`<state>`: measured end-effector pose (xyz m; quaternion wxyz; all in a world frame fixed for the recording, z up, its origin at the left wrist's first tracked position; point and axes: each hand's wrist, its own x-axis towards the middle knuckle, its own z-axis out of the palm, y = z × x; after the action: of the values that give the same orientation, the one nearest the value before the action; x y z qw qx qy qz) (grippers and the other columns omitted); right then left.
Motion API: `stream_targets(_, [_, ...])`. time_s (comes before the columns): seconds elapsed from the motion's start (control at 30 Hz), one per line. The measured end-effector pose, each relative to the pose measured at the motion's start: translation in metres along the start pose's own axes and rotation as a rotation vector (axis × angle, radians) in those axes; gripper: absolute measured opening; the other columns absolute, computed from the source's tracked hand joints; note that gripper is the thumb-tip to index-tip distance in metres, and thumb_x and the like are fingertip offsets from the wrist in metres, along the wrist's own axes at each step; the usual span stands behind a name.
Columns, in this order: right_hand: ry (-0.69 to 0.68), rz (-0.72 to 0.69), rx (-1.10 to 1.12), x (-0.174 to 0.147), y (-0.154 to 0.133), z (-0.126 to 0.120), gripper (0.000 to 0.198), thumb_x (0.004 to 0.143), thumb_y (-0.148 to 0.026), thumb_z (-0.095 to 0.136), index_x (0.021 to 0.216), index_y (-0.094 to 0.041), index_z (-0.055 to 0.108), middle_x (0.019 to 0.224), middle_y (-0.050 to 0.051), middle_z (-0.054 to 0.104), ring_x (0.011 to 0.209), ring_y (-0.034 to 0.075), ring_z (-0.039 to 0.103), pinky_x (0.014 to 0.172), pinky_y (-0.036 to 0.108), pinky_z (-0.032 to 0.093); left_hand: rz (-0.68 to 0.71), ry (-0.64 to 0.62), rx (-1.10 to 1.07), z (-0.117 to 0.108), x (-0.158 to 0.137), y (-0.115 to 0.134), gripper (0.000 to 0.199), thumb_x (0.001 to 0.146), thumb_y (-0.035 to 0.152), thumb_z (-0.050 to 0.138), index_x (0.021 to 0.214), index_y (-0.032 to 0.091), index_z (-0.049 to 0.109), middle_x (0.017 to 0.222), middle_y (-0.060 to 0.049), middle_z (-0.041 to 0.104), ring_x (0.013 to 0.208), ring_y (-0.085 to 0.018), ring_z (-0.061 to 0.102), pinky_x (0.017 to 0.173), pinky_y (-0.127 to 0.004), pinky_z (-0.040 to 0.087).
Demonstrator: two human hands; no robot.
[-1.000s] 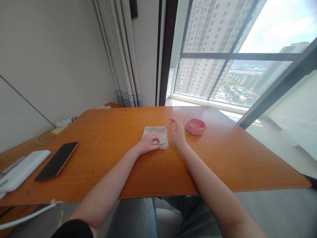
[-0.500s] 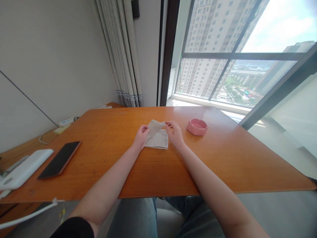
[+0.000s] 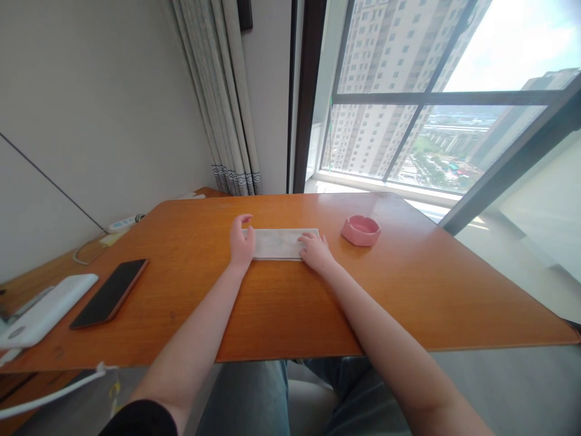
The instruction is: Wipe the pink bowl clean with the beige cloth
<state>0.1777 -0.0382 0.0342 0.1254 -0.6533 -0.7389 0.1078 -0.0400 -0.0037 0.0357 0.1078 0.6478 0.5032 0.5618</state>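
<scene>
A pale folded cloth or tissue (image 3: 278, 244) lies flat on the wooden table as a long, narrow strip; its exact material is hard to tell. At its left end stands my left hand (image 3: 242, 241), thumb and fingers apart and curved, with nothing visible between them. My right hand (image 3: 316, 251) rests on the strip's right end, palm down, its fingers spread over the surface. To the right of that hand sits a pink, many-sided ashtray (image 3: 361, 231).
On the table's left side lie a dark phone (image 3: 109, 293) and a white power bank-like device (image 3: 48, 310). A white power strip (image 3: 122, 224) is by the wall. The table's near edge (image 3: 290, 360) runs above my legs.
The pale sheet went from a small square with a raised flap to a wide flat strip. My left hand moved left and let go; my right hand came down onto the strip.
</scene>
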Motion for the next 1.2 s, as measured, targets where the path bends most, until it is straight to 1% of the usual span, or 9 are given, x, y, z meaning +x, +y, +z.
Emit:
stream_targets(0.1, [-0.049,-0.036,0.015,-0.002,-0.01,0.01,0.048,0.091,-0.035,0.038,0.136,-0.021,0.046,0.15,0.01,0.035,0.14,0.028,0.028,0.113,0.052,0.017,0.093,-0.594,0.189,0.012,-0.011,-0.001,0.036,0.084,0.029,0.05,0.118,0.021,0.057,0.135,-0.012,0.053,0.131,-0.028,0.043,0.112,-0.05,0.024])
stream_targets(0.13, [-0.072,-0.036,0.002,-0.004,-0.012,0.013,0.051,0.091,-0.039,0.038,0.138,-0.02,0.043,0.153,0.011,0.031,0.141,0.03,0.024,0.113,0.053,0.016,0.076,-0.697,0.262,0.015,-0.014,-0.003,0.038,0.084,0.033,0.052,0.12,0.022,0.057,0.14,-0.013,0.049,0.135,-0.031,0.038,0.113,-0.054,0.018])
stream_targets(0.2, [-0.096,-0.022,-0.024,-0.005,-0.016,0.015,0.053,0.09,-0.039,0.039,0.139,-0.02,0.04,0.154,0.01,0.028,0.142,0.033,0.02,0.113,0.054,0.014,0.007,-0.762,0.376,0.018,-0.017,-0.009,0.042,0.086,0.04,0.05,0.123,0.023,0.057,0.147,-0.014,0.041,0.139,-0.033,0.031,0.112,-0.058,0.012])
stream_targets(0.37, [-0.045,0.027,-0.042,-0.006,-0.015,0.003,0.039,0.088,-0.04,0.043,0.119,-0.02,0.056,0.132,0.013,0.052,0.125,0.031,0.042,0.104,0.049,0.031,-0.03,-0.622,0.459,0.014,-0.012,-0.019,0.041,0.09,0.04,0.042,0.125,0.021,0.055,0.146,-0.016,0.042,0.138,-0.032,0.032,0.112,-0.058,0.012])
stream_targets(0.5, [0.014,0.131,-0.103,-0.006,-0.01,-0.005,0.036,0.089,-0.043,0.041,0.106,-0.018,0.062,0.121,0.017,0.055,0.115,0.031,0.049,0.094,0.044,0.039,0.013,-0.525,0.447,0.007,-0.006,-0.018,0.027,0.086,0.028,0.048,0.108,0.021,0.063,0.126,-0.016,0.058,0.123,-0.033,0.048,0.109,-0.061,0.016])
stream_targets(0.63, [0.055,0.185,-0.145,-0.007,-0.008,-0.007,0.034,0.088,-0.037,0.042,0.105,-0.016,0.063,0.117,0.018,0.057,0.114,0.032,0.049,0.092,0.046,0.039,0.012,-0.614,0.483,-0.007,0.002,-0.019,0.017,0.082,0.025,0.049,0.082,0.019,0.065,0.092,-0.011,0.065,0.092,-0.026,0.06,0.092,-0.043,0.042])
stream_targets(0.83, [0.069,0.222,-0.156,-0.005,-0.004,-0.008,0.037,0.089,-0.037,0.04,0.112,-0.015,0.059,0.119,0.019,0.056,0.115,0.033,0.048,0.089,0.045,0.04,-0.047,-0.778,0.323,-0.024,0.016,-0.034,0.019,0.081,0.036,0.051,0.08,0.022,0.064,0.086,-0.006,0.068,0.078,-0.022,0.06,0.068,-0.031,0.043])
stream_targets(1.0, [0.068,0.235,-0.157,-0.002,-0.001,-0.005,0.038,0.088,-0.037,0.041,0.112,-0.014,0.059,0.119,0.02,0.056,0.114,0.033,0.048,0.09,0.045,0.039,-0.195,-0.554,0.206,-0.018,0.018,-0.05,0.018,0.081,0.032,0.052,0.08,0.019,0.064,0.087,-0.008,0.07,0.081,-0.022,0.062,0.073,-0.031,0.045])
stream_targets(1.2, [0.094,0.242,-0.156,-0.003,-0.002,-0.005,0.038,0.088,-0.038,0.043,0.112,-0.013,0.059,0.119,0.02,0.057,0.114,0.032,0.048,0.092,0.044,0.037,-0.204,-0.365,0.458,-0.013,0.015,-0.05,0.022,0.085,0.034,0.05,0.087,0.017,0.065,0.085,-0.009,0.067,0.083,-0.022,0.062,0.078,-0.034,0.047])
